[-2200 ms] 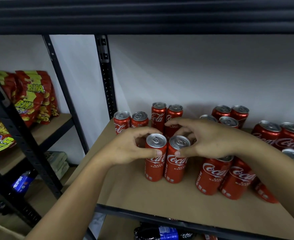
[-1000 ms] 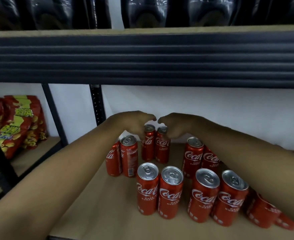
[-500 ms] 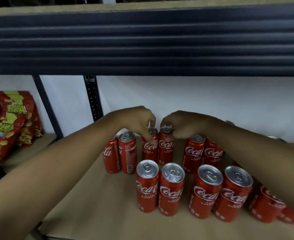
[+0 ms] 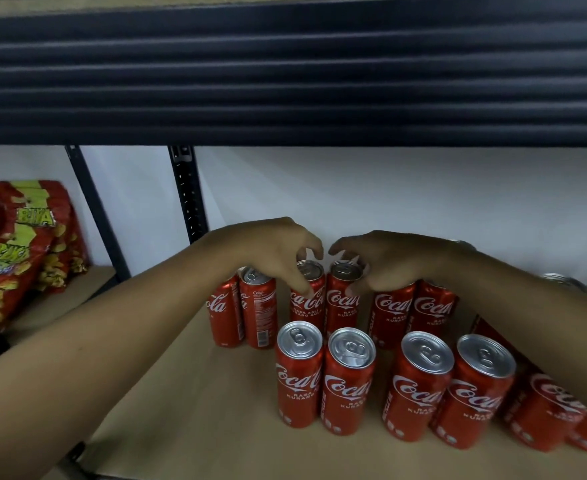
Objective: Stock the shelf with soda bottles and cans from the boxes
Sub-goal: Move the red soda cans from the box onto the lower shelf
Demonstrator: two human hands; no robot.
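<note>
Watch the withdrawal: the left back can (image 4: 307,301) and right back can (image 4: 342,304) stand upright and touching on the shelf (image 4: 181,410), hemmed by neighbouring cans (image 4: 394,310), so a snagged finger or your right forearm (image 4: 493,289) dipping could, I judge, topple several. Your left hand (image 4: 274,251) arches over its can, thumb on the front, fingers curled round the rim; your right hand (image 4: 389,265) curls likewise round the other, both arms reaching deep beneath the upper shelf (image 4: 285,81).

Head view, close, probably level with shelf (image 4: 188,410).
</note>
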